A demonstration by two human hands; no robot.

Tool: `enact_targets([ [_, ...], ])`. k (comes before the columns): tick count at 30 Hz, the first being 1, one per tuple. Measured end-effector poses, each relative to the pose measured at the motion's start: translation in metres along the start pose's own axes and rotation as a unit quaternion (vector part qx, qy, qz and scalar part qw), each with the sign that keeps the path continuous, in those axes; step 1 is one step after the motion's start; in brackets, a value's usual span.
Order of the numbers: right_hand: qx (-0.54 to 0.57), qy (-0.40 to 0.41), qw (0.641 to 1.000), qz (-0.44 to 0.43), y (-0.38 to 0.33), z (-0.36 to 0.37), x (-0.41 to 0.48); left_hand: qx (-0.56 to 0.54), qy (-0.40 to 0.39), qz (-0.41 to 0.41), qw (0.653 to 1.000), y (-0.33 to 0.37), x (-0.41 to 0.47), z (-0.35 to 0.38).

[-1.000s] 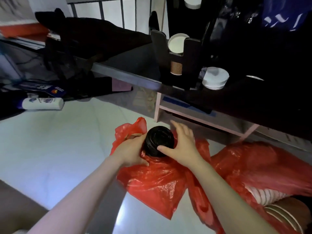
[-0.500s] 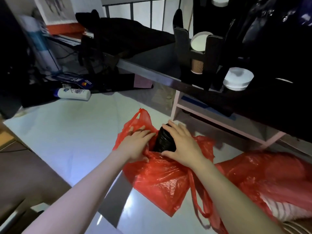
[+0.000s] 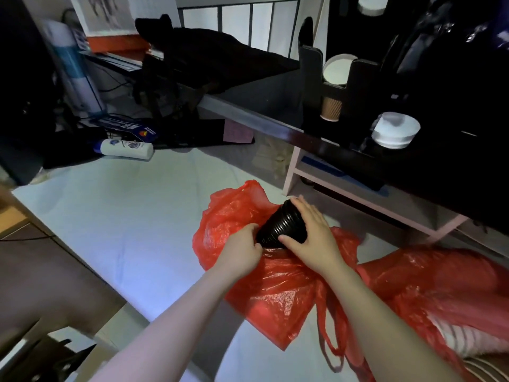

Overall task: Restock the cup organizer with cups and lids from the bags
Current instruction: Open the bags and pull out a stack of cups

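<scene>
On the pale sheet [image 3: 124, 216], restocking looks barely begun.
Above, the dark cup organizer [image 3: 360, 78] holds a brown paper cup [image 3: 330, 108] and white lids [image 3: 395, 130]. The second red bag [image 3: 440, 277] lies unemptied beside the near red bag [image 3: 275, 288]. The black ribbed stack [image 3: 278, 224] is half out, right hand [image 3: 312, 235] wrapped round it, left hand [image 3: 242, 250] pinching the plastic.

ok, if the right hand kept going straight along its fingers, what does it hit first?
Likely the pale pink shelf leg just beyond the right hand, which grips the black ribbed stack of lids; depth is unclear.
</scene>
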State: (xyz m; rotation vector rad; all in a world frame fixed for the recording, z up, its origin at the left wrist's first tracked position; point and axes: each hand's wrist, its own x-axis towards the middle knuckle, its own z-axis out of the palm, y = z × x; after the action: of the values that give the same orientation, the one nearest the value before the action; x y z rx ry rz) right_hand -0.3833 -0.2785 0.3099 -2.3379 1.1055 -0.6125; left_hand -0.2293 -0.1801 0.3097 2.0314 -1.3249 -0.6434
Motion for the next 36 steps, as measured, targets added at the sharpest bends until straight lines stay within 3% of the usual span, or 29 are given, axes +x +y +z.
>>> enact_targets([
  [3,0.021,0.007,1.0,0.011,0.002,-0.001,-0.001,0.077,-0.064,-0.029,0.995,-0.002,0.002,0.004],
  [6,0.031,0.011,0.999,0.011,-0.001,0.001,-0.004,0.056,-0.097,-0.055,0.992,-0.002,0.001,0.008],
  [9,0.042,0.039,0.998,0.027,-0.002,0.003,-0.006,-0.1,-0.079,-0.078,0.989,-0.003,-0.001,0.007],
  [12,0.099,0.075,0.991,0.053,-0.001,-0.001,-0.012,-0.248,-0.062,-0.096,0.962,0.0,-0.006,0.003],
  [16,0.205,0.113,0.967,0.103,-0.007,-0.011,-0.016,-0.45,-0.056,-0.087,0.887,0.018,-0.003,-0.01],
  [19,0.225,0.172,0.953,0.104,-0.014,-0.028,-0.016,-0.507,-0.078,-0.052,0.857,0.038,-0.001,-0.022],
  [23,0.183,0.216,0.955,0.092,-0.03,-0.064,-0.018,-0.526,-0.091,-0.009,0.846,0.072,0.001,-0.036],
  [27,0.098,0.268,0.958,0.021,-0.04,-0.098,-0.028,-0.54,-0.108,0.052,0.833,0.102,0.006,-0.044],
  [32,0.012,0.36,0.932,-0.051,-0.054,-0.145,-0.038,-0.558,-0.137,0.106,0.812,0.145,0.007,-0.051],
  [36,-0.044,0.385,0.918,-0.087,-0.064,-0.181,-0.036,-0.555,-0.158,0.13,0.807,0.182,0.016,-0.056],
])
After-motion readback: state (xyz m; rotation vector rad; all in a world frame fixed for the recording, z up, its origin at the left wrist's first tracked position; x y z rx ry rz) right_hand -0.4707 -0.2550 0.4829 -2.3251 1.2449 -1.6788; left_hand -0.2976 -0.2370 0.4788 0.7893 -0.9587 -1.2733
